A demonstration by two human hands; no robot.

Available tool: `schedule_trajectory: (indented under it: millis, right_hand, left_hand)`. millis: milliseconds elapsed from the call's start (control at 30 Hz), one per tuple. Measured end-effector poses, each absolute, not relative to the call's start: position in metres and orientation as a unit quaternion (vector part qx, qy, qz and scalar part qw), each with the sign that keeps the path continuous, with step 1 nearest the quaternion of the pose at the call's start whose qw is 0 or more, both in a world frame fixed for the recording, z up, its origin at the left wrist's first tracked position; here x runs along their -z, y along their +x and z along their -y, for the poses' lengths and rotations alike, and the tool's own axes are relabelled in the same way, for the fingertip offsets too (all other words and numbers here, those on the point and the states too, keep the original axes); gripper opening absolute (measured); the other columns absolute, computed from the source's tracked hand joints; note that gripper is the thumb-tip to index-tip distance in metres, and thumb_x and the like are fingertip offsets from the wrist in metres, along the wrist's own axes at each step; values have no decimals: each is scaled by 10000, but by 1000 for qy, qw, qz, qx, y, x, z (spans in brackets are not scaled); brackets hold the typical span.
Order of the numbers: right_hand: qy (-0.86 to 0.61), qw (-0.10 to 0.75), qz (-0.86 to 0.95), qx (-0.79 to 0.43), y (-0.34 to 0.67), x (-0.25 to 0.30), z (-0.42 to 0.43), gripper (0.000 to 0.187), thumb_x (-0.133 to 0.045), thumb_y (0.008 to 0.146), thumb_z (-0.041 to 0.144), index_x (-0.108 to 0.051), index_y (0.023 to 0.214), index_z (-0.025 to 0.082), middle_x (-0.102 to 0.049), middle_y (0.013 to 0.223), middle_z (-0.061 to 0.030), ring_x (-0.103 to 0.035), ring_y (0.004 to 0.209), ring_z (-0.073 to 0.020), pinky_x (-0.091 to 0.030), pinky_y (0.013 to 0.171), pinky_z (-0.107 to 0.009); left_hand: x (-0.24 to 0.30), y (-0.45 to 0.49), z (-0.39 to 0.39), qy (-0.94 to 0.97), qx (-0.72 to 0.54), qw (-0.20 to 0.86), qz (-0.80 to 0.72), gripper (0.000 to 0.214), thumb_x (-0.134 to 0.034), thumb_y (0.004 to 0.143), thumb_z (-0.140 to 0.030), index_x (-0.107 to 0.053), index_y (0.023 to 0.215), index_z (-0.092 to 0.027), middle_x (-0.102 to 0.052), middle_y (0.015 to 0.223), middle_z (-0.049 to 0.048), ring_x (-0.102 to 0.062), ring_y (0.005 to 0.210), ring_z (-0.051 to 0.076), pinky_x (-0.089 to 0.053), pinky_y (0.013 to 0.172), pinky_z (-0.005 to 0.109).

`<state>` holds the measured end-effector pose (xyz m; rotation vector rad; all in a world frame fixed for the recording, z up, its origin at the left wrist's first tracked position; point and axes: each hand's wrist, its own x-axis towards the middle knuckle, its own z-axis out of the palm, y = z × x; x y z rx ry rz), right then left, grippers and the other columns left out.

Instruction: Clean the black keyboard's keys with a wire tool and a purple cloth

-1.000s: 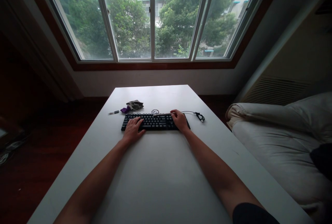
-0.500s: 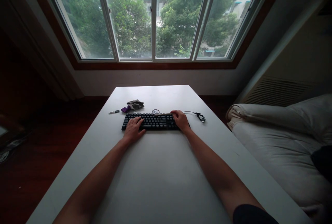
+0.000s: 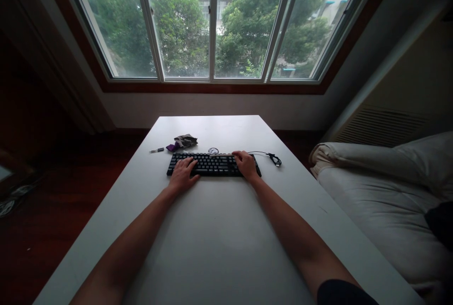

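Note:
A black keyboard [image 3: 215, 166] lies on the white table. My left hand [image 3: 183, 173] rests over its left end, fingers spread and thumb off to the side. On the keyboard's right part, my right hand [image 3: 247, 164] has its fingers curled and pinched together at a thin, light-brown stick [image 3: 222, 155]. The stick points left along the keyboard's back edge, and its exact kind is too small to make out. Behind the keyboard, a small loop-shaped item [image 3: 213, 151] shows in part.
A crumpled grey cloth or wrapper [image 3: 186, 141] with a purple piece [image 3: 172, 147] lies behind the keyboard, beside a slim pen-like tool [image 3: 156, 150]. A bundled black cable [image 3: 273, 159] sits to the right. A pale couch [image 3: 368, 192] borders the table's right side.
The view has shifted slightly. Both hands keep nearly the same places on the keyboard, and my right hand stays pinched at the stick.

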<state>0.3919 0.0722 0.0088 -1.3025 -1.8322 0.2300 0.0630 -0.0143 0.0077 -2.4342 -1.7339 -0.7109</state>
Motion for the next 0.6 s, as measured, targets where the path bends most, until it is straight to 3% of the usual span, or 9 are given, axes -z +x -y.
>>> schedule_trajectory:
  millis: [600]
  right_hand:
    - [-531, 422, 730, -79, 389, -9, -69, 247, -515, 922, 298, -744, 1006, 257, -723, 948, -45, -646, 842, -218, -477, 825, -344]
  left_hand:
    - [-7, 62, 14, -791, 232, 27, 566, 619, -650, 850, -433, -530, 1433, -262, -462, 1538, 95, -400, 1422, 336, -239, 1235, 543]
